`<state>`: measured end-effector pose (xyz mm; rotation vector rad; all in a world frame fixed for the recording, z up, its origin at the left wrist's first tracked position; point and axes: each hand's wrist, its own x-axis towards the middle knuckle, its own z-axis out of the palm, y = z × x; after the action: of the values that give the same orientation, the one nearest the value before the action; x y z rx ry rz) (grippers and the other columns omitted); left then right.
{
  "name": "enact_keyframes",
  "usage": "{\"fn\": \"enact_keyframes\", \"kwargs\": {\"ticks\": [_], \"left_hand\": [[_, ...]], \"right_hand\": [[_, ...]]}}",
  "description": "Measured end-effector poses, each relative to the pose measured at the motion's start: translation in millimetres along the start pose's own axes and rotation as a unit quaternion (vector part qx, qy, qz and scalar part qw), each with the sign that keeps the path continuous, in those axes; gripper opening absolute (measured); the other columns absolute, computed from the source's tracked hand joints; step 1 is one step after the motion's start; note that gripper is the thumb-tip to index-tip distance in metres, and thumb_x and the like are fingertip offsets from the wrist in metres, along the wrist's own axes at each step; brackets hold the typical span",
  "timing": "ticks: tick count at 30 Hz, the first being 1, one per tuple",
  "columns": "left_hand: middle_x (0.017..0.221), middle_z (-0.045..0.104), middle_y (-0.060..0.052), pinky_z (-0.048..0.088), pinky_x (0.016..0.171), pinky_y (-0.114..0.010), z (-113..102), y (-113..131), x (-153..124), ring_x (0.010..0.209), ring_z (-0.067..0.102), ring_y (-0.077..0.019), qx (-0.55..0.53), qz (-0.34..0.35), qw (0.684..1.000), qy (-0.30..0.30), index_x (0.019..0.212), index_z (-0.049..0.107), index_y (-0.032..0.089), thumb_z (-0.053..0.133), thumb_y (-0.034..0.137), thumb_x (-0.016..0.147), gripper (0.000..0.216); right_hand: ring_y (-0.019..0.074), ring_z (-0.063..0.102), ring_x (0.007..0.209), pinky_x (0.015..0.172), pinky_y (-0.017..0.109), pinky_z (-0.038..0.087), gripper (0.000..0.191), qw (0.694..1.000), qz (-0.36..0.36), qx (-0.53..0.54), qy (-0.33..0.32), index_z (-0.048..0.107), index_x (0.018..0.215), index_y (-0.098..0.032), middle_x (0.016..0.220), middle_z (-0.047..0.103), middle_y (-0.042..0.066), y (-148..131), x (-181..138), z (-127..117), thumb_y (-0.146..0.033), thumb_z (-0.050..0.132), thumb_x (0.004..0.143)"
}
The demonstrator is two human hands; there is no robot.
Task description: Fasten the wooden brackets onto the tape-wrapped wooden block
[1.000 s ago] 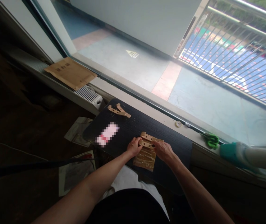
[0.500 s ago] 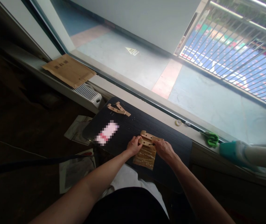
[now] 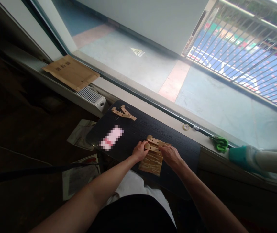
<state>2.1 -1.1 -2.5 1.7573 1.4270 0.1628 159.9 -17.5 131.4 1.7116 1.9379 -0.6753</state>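
Note:
My left hand (image 3: 140, 151) is closed on the left end of a light wooden strip with holes (image 3: 152, 148). At the strip's right end is my right hand (image 3: 171, 156), fingers bent and pressed together; what lies inside them is hidden. Just beyond lies a second, similar wooden strip (image 3: 153, 141) with dark holes, roughly parallel to the first. Both rest at the far side of a shiny brownish-yellow sheet (image 3: 150, 164), which has small pale bits on it.
The black table (image 3: 133, 134) also bears two more wooden strips (image 3: 124, 113) with thin pins and a blurred pink item (image 3: 111, 138). On the sill are a tape roll (image 3: 186, 127) and green-handled scissors (image 3: 220, 144). A brown envelope (image 3: 72, 72) lies on the radiator.
My right fingers have shifted slightly, and a small dark spot seen at their tips before is now covered. My left hand keeps its place on the strip.

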Motion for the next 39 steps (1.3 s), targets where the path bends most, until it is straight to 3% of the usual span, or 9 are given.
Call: {"fn": "enact_keyframes", "kwargs": {"ticks": [6,10,18,23,28,39], "left_hand": [[0.106,0.055,-0.003,0.043,0.091,-0.027,1,0,0,0.099,0.058,-0.0174,0.003,0.005,1.0,0.002,0.11,0.053,0.025,0.056,0.021,0.078,0.032],[0.105,0.055,-0.003,0.044,0.09,-0.027,0,0,0,0.099,0.058,-0.0176,0.006,0.003,1.0,0.003,0.109,0.053,0.025,0.056,0.021,0.078,0.031],[0.108,0.055,-0.002,0.043,0.091,-0.027,-1,2,-1,0.101,0.058,-0.0172,0.004,-0.002,1.0,-0.005,0.111,0.052,0.026,0.056,0.021,0.078,0.033],[0.108,0.055,-0.002,0.043,0.092,-0.027,-3,3,-1,0.101,0.058,-0.0171,0.005,-0.005,1.0,-0.01,0.11,0.052,0.027,0.056,0.021,0.079,0.032],[0.108,0.055,-0.002,0.043,0.092,-0.027,-3,3,-1,0.101,0.058,-0.0175,0.005,-0.004,1.0,-0.009,0.11,0.052,0.026,0.056,0.022,0.078,0.033],[0.108,0.056,-0.002,0.043,0.091,-0.028,-3,1,0,0.1,0.058,-0.0177,0.01,-0.003,1.0,-0.012,0.11,0.052,0.027,0.056,0.022,0.078,0.033]], "right_hand": [[0.016,0.061,0.094,0.083,0.035,0.049,0.021,1.0,0.009,0.001,-0.005,0.06,0.106,-0.017,0.105,0.064,0.005,1,6,3,-0.028,0.046,0.093],[0.016,0.061,0.091,0.081,0.038,0.05,0.027,1.0,0.016,-0.005,-0.015,0.059,0.106,-0.016,0.105,0.062,0.005,-1,9,4,-0.036,0.053,0.09],[0.017,0.064,0.092,0.076,0.027,0.046,0.023,1.0,-0.009,-0.005,-0.012,0.063,0.098,-0.021,0.094,0.069,0.006,0,2,0,-0.016,0.042,0.091],[0.0161,0.062,0.091,0.08,0.032,0.046,0.022,1.0,-0.014,0.005,-0.015,0.061,0.1,-0.016,0.097,0.067,0.005,2,7,7,-0.022,0.042,0.093],[0.0161,0.063,0.095,0.079,0.027,0.044,0.026,1.0,0.002,0.015,-0.009,0.061,0.103,-0.02,0.1,0.069,0.005,6,8,10,-0.019,0.038,0.092],[0.0188,0.064,0.092,0.077,0.028,0.045,0.026,1.0,0.002,0.01,-0.012,0.064,0.099,-0.021,0.096,0.07,0.007,5,1,0,-0.016,0.04,0.089]]}}
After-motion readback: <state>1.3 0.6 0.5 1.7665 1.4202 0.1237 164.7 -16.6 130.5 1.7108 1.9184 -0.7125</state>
